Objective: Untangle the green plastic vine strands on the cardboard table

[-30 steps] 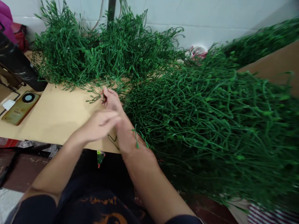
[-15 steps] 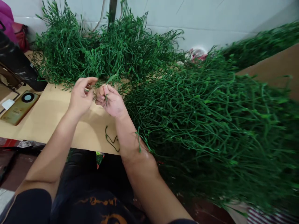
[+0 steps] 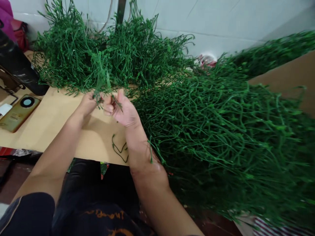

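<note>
My left hand (image 3: 87, 104) is closed on a small tuft of thin green stems (image 3: 99, 95), partly blurred, which fans out above the fingers. Just beside it, my right hand (image 3: 124, 109) has its palm turned up and its fingers curled around a short green stem (image 3: 118, 103), thumb raised. Both hands are above the tan board (image 3: 57, 113). One loose stem (image 3: 119, 152) lies bent on the board by my right forearm, and another sprig (image 3: 151, 152) rests against that forearm.
A large heap of green stems (image 3: 209, 121) fills the right side. Another pile (image 3: 81, 55) stands along the back, against the white wall (image 3: 221, 19). At the left are a phone (image 3: 21, 111) and a black bottle (image 3: 19, 65). A brown cardboard panel (image 3: 290, 75) rises at the far right.
My left hand has gone from spread fingers to a grip on the green tuft. My right thumb has lifted away from its fingers, and the view has shifted slightly.
</note>
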Available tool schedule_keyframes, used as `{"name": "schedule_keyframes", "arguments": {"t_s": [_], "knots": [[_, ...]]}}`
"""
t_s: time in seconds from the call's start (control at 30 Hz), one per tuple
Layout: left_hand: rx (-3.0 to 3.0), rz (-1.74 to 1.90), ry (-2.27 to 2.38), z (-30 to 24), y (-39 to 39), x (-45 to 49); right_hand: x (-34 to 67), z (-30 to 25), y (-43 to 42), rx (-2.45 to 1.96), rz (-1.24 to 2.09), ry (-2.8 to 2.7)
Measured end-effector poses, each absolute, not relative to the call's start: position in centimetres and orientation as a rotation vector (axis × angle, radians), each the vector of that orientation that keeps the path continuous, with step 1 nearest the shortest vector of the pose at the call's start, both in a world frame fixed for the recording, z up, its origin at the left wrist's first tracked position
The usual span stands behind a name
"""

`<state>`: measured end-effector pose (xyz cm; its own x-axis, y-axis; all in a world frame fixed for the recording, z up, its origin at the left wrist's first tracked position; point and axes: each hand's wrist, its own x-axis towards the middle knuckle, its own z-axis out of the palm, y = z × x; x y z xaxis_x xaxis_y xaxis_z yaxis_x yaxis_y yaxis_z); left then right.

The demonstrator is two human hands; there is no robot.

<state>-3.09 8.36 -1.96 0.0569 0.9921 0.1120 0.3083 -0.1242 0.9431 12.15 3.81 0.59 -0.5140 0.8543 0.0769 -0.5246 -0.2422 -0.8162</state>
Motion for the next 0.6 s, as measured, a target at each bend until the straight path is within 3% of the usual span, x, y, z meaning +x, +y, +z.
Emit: {"name": "schedule_keyframes", "arguments": {"t_s": [0.13,0.33,0.6], "knots": [[1.276,1.196,1.390,-0.1,7.4,-4.1,12.6,1.1,4.3,-0.551,1.742,-0.853],[1.264,0.999,1.375,1.1,6.1,-3.8,13.1,1.1,4.4,-0.559,1.717,-0.747],[1.384,1.208,1.586,-1.3,7.4,-4.3,12.5,0.1,5.0,-0.566,1.648,-0.798]]}}
